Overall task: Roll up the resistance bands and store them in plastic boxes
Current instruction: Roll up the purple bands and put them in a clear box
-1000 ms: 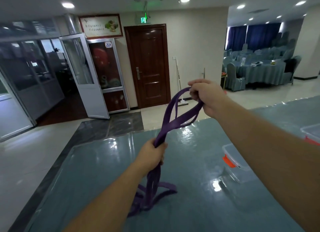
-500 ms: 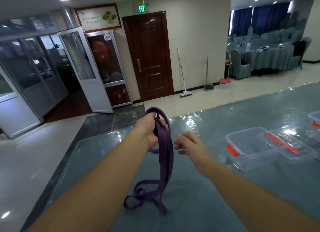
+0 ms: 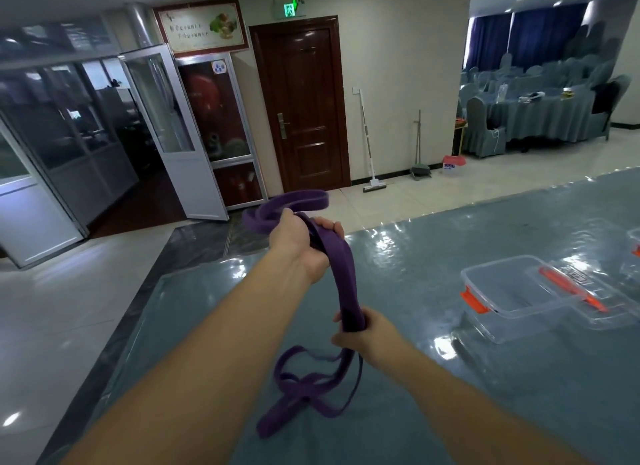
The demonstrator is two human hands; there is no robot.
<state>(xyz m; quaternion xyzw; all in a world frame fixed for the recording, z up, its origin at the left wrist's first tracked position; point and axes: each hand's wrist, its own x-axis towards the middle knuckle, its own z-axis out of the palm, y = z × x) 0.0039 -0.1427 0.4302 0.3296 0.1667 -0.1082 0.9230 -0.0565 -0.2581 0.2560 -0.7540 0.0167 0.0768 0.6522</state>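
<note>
Both hands grip purple flat rubber resistance band [image 3: 341, 274]: left hand [image 3: 299, 244] high, right hand [image 3: 363, 333] lower; tail loops on blue-grey worktop [image 3: 450, 395] near open clear plastic box [image 3: 512, 293].

Bench [image 3: 433, 412], glossy blue-grey top, glare patches along far edge.

Slack end of purple resistance band [image 3: 304, 392] lies in loose crossed loops near the middle. To the right, clear plastic box [image 3: 512, 291], open, orange clips; its lid [image 3: 588, 291] lies just beside it. Another clear box [image 3: 635, 242] cut off at right edge.

purple band [image 3: 341, 274], clear box [image 3: 512, 300], orange clips [image 3: 471, 300]
</note>
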